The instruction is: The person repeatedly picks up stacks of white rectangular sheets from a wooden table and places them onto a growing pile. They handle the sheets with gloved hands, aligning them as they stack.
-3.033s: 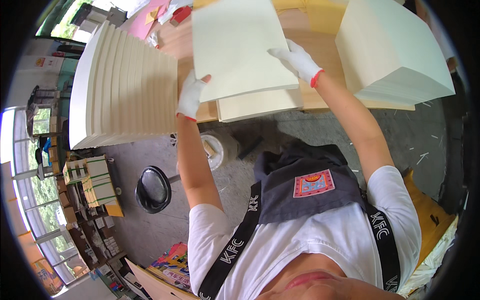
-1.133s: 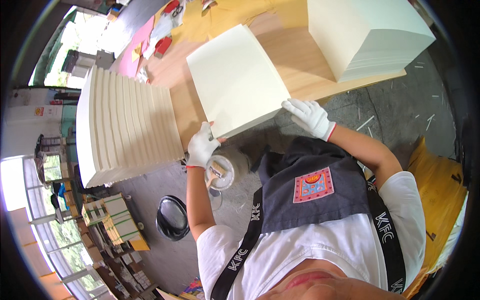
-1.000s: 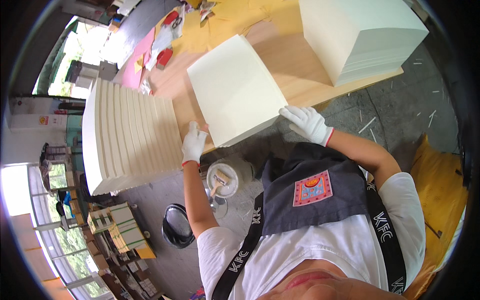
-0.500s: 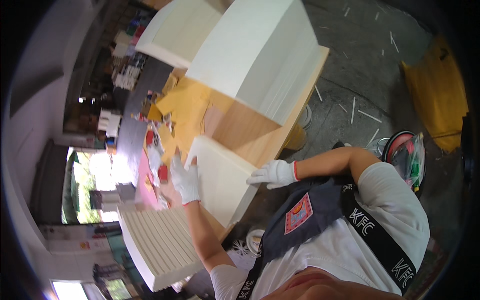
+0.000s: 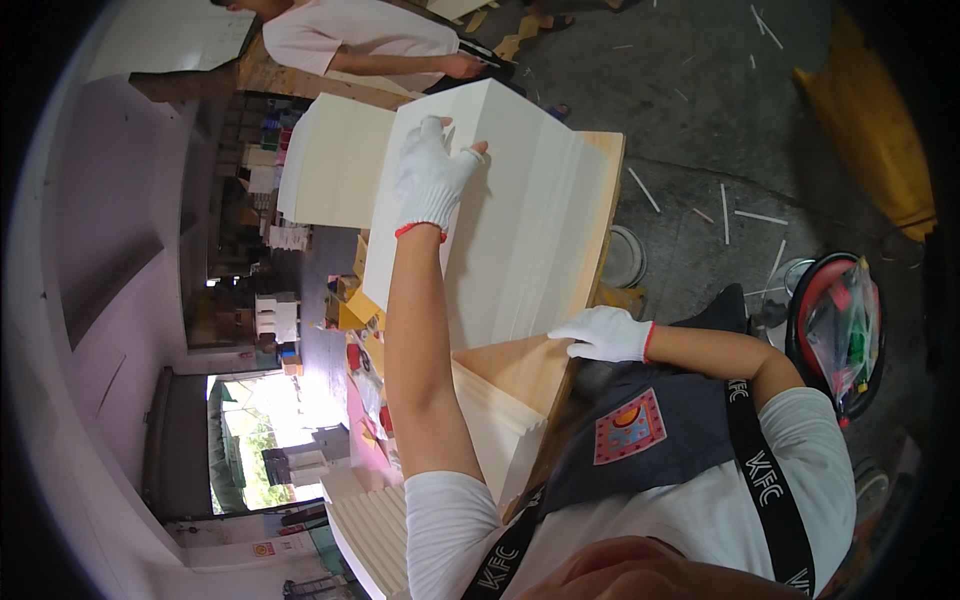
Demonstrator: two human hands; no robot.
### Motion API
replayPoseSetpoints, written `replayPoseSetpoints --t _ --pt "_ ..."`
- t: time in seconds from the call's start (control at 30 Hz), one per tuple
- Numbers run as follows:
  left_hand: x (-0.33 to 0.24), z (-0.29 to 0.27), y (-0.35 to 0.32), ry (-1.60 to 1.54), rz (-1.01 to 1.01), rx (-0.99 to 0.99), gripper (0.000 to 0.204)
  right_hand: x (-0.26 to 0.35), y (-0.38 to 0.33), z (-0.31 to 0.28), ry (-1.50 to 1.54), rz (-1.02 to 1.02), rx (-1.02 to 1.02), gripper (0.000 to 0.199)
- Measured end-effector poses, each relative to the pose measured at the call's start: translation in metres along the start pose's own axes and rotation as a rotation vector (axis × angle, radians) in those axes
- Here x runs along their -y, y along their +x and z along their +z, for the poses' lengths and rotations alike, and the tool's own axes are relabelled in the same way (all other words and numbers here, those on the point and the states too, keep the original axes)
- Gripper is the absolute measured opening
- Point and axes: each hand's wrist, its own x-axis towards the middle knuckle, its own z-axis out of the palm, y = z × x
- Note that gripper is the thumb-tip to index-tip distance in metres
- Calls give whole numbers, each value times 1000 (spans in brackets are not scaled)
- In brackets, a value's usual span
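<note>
A tall stack of white sheets (image 5: 530, 220) stands on the wooden table (image 5: 600, 220). My left hand (image 5: 432, 175), in a white knitted glove with bare thumb and fingertip showing, lies over the top of this stack near its upper edge, fingers apart. My right hand (image 5: 605, 334), gloved as well, rests at the table's near edge with its fingers stretched out; nothing shows in it. Between my arms sits a lower stack of white sheets (image 5: 490, 410), partly covered by my left forearm.
Another white stack (image 5: 340, 160) stands beyond the tall one, and a ridged white stack (image 5: 375, 535) is at lower left. A person (image 5: 370, 40) in a light shirt stands at the far side. White strips (image 5: 726, 215) litter the floor near a round red-rimmed container (image 5: 840, 330).
My left hand has left the lower stack and reached farther away onto the tall stack. My right hand now lies at the table edge, off the lower stack's corner. A person has come into view.
</note>
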Motion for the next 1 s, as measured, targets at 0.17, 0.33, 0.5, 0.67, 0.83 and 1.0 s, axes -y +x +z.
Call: replayPoseSetpoints --t 0.17,0.33,0.5,0.67,0.83,1.0 --pt "2 8 19 -21 9 48 63 -22 8 -28 39 43 -41 41" --pt "4 3 17 -154 -37 95 60 -35 15 -37 78 55 2 42" --pt "16 5 20 -233 -73 119 57 -44 22 -35 74 46 36 44" --pt "17 4 20 -281 -49 124 57 -47 25 -37 81 59 61 44" --pt "19 5 19 -331 -66 123 60 -47 24 -41 93 86 83 43" --pt "7 -1 18 -318 -119 142 56 -49 23 -40 91 74 78 41"
